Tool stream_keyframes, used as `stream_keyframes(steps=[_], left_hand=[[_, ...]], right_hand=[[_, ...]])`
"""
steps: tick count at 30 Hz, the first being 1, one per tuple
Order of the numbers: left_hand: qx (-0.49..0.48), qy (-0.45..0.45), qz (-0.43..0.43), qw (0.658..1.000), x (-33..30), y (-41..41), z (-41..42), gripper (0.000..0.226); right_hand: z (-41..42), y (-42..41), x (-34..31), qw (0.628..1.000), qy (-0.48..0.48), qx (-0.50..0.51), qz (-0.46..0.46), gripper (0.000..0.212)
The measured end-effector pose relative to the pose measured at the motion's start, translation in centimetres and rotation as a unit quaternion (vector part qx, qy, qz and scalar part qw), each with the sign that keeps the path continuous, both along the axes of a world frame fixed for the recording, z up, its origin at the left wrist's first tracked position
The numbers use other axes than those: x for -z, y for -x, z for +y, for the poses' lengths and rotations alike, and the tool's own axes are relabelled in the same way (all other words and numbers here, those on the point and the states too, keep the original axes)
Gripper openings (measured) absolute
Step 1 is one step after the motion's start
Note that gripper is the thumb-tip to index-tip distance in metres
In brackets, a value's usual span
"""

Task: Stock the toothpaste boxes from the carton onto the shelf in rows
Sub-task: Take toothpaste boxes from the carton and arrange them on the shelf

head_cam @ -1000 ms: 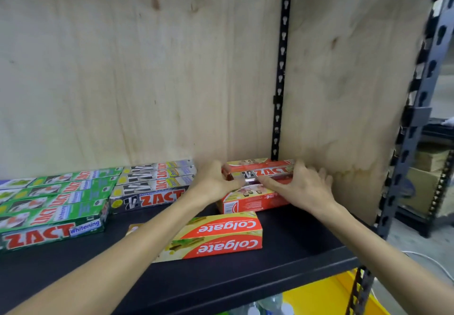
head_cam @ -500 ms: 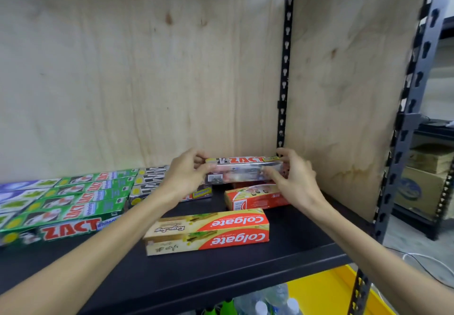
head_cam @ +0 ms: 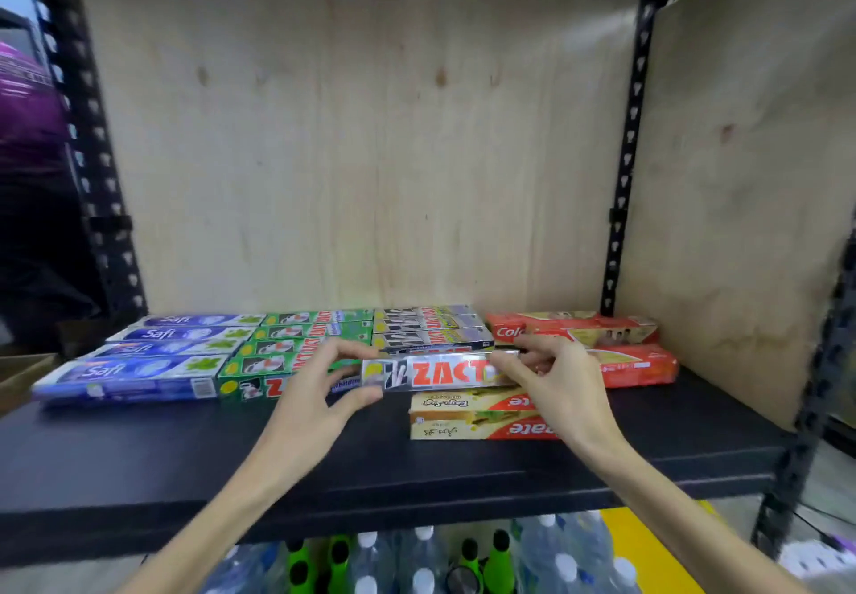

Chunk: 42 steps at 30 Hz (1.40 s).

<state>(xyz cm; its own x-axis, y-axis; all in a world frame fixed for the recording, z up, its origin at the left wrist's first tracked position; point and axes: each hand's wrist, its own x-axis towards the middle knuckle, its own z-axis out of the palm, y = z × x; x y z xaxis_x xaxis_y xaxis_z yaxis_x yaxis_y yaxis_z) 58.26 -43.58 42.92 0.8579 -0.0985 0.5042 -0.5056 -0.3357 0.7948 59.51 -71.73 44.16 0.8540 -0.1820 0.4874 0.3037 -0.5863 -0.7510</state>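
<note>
There is only one camera, worn on the person's head. It looks forward and a little down, straight into the black shelf [head_cam: 139, 450] with the wooden back board [head_cam: 361, 153]. It is close, so both arms reach in from the near edge. Below the shelf it sees bottle tops [head_cam: 424, 547]. The edges bend and blur.

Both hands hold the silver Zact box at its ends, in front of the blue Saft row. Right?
Not quite. The head view shows the silver Zact box held by the left hand and right hand in front of the silver Zact row, not the Saft row.
</note>
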Motion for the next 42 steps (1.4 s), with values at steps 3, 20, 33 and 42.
stream_keyframes(steps=[3, 20, 33, 42], left_hand=[[-0.004, -0.038, -0.037, 0.999, 0.5, 0.7, 0.4, 0.031], [0.016, 0.044, 0.038, 0.998, 0.6, 1.2, 1.0, 0.033], [-0.065, -0.266, -0.023, 0.961, -1.9, -6.4, 0.8, 0.048], [-0.111, -0.401, -0.089, 0.905, 0.3, -8.7, 1.5, 0.051]], right_hand=[[-0.2, 1.1, -0.1, 0.999, 0.042, -0.002, -0.019, 0.044], [-1.5, 2.5, 1.5, 0.994, 0.052, -0.094, 0.001, 0.046], [-3.1, -5.0, -2.5, 0.957, 0.277, -0.048, 0.067, 0.059], [-3.1, -9.6, -1.1, 0.926, 0.355, -0.055, 0.113, 0.055]])
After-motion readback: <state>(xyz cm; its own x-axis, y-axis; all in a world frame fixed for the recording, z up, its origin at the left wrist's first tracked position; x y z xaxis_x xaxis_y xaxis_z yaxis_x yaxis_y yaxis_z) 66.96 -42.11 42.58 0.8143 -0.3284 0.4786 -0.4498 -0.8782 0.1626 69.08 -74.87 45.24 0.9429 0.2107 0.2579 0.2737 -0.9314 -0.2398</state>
